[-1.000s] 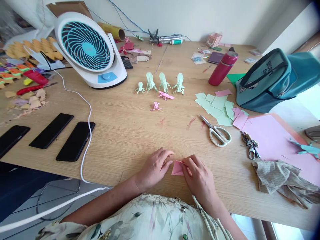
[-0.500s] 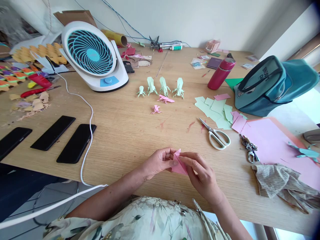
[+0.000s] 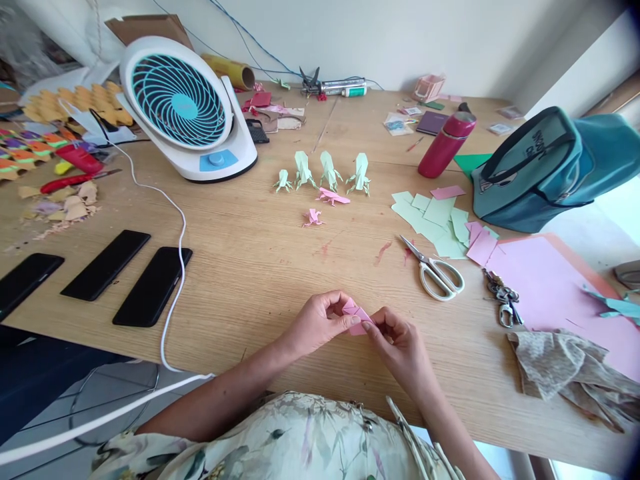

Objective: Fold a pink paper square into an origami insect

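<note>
So I'm watching through the head camera, and I've got both hands busy low in the middle of the view, just over the near part of the bench (image 3: 280, 267). The piece of pink paper (image 3: 359, 313) sits between them, small and partly folded, with crease lines showing on its face. My left hand (image 3: 320, 327) has its grip closed on the left side of it, thumb flat across the front and fingers curled behind. My right hand (image 3: 405, 343) is pinching the lower right edge between thumb and fingertips, so the grip is on paper there too. The fingers cover some of it, so I can't tell the full folded shape.

Farther out, past the hands, two pink paper bugs (image 3: 333, 196) sit near each other, and right behind them four pale green paper bugs (image 3: 359, 175) stand in a row. The scissors (image 3: 425, 260) lie off to the right of the hands, blades slightly apart, tips pointing away from me. Just beyond them there's a loose pile of green paper pieces (image 3: 440, 212). Keys (image 3: 503, 293) rest by the big pink sheet (image 3: 550, 287), with a crumpled cloth (image 3: 555, 360) nearer to me.
</note>
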{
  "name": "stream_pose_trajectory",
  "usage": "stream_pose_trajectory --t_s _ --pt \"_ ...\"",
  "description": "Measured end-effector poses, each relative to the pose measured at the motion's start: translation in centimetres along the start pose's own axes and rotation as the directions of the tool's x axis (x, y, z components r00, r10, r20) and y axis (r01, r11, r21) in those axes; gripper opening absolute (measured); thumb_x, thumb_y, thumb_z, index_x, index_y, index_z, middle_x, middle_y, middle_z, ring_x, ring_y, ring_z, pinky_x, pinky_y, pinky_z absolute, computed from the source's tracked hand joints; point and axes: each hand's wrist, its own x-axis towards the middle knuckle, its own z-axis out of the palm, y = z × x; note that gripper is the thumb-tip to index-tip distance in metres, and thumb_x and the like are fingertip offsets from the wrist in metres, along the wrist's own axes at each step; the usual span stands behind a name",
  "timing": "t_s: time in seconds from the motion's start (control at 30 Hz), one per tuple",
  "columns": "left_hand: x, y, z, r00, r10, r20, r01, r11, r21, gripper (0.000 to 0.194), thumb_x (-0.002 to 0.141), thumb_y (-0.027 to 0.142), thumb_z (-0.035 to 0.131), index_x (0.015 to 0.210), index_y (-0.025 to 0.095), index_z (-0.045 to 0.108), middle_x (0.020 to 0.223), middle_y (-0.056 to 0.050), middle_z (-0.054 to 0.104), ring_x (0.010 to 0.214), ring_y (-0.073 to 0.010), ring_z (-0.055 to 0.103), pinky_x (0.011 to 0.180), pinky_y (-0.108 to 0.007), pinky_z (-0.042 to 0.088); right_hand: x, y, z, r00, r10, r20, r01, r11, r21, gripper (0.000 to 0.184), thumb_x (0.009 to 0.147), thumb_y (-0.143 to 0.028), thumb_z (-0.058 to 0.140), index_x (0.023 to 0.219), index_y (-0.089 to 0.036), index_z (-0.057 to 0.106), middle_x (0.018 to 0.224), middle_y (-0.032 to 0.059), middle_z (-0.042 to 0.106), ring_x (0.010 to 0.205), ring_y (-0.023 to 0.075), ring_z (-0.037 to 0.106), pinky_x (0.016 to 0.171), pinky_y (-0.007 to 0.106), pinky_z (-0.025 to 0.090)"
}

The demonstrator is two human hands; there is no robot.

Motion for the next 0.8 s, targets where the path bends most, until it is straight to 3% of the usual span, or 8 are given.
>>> stream_pose_trajectory --t_s 0.17,0.47,0.8 --pt "0.12 0.05 -0.21 1.0 -0.007 -0.018 0.009 0.995 0.094 0.028 0.081 0.033 0.07 0.068 0.015 0.053 0.073 0.0 0.061 0.067 -0.0103 0.053 0.064 -0.021 0.04 0.11 -0.25 0.0 0.999 0.004 0.051 -0.006 0.999 0.038 0.032 0.092 -0.042 0.061 0.073 -0.016 0.063 0.066 0.0004 0.055 0.061 0.0129 0.046 0.055 0.025 0.035" --pt "0.19 0.24 0.15 0.999 0.03 -0.021 -0.023 0.966 0.258 0.017 0.083 0.029 0.065 0.073 0.015 0.061 0.062 0.005 0.047 0.057 -0.0077 0.04 0.054 -0.019 0.031 0.1 0.11 0.24 0.997 -0.067 0.047 0.065 0.998 0.026 0.028 0.095 -0.038 0.058 0.076 -0.018 0.065 0.071 0.0015 0.058 0.064 0.0142 0.05 0.058 0.026 0.038" --pt "0.31 0.2 0.04 0.995 0.075 -0.061 -0.056 0.961 0.271 0.021 0.086 0.03 0.065 0.072 0.015 0.061 0.062 0.004 0.051 0.058 -0.0086 0.045 0.056 -0.019 0.036 -0.04 -0.4 -0.03 0.997 -0.037 0.071 0.036 0.999 0.014 0.032 0.099 -0.041 0.049 0.08 -0.019 0.061 0.072 0.0006 0.058 0.065 0.0141 0.05 0.06 0.026 0.038"
